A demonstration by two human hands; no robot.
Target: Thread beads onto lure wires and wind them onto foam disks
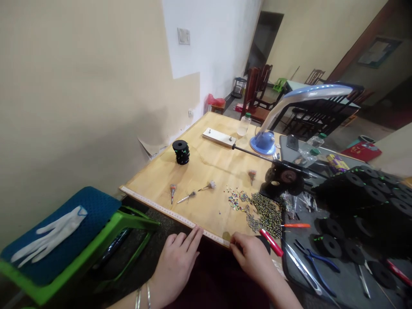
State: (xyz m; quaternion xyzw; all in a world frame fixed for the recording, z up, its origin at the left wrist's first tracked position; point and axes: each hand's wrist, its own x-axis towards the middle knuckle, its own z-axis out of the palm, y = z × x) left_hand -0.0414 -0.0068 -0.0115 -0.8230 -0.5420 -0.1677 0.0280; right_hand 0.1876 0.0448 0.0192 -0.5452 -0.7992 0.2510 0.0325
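Observation:
My left hand (pixel 176 262) rests at the near edge of the wooden table (pixel 206 171), fingers stretched out and together, tips touching the measuring strip (pixel 167 212) along that edge. My right hand (pixel 250 256) is curled at the same edge, fingers pinched against the strip; whether it holds anything is hidden. A pile of small coloured beads and dark tubes (pixel 259 210) lies just beyond my right hand. A red pen-like tool (pixel 271 242) lies next to it.
A stack of black spools (pixel 181 152), three small pin tools (pixel 189 195), a wooden block with pegs (pixel 219 137), a blue desk lamp (pixel 267 141), a bottle (pixel 243 125). Many black spools (pixel 370 189), pliers (pixel 317 257) and tweezers on the right. A green stool with a white glove (pixel 51 238) stands left.

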